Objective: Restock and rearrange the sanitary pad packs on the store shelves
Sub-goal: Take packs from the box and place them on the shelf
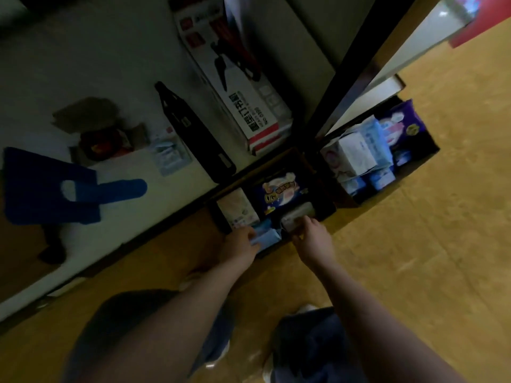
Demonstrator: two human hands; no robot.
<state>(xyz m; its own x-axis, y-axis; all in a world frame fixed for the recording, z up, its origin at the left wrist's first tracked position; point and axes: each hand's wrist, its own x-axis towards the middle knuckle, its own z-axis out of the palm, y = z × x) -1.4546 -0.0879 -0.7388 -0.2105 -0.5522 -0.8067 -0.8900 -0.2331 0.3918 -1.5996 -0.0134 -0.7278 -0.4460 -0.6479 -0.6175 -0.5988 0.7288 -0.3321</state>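
Two dark boxes of pad packs sit on the tan floor by the shelving: a near box (pixel 219 221) under both hands and a far box (pixel 427 142) off to the right. Both bare arms stretch forward and down, nearly parallel, with the hands apart. The left hand (pixel 240 241), knuckles up, holds a light blue pack (pixel 266 234) at the near box's front edge, while the right hand (pixel 312 233) curls its fingers round a pale grey pack (pixel 297 215) just beside it.

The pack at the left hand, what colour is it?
The pack is light blue; head view.
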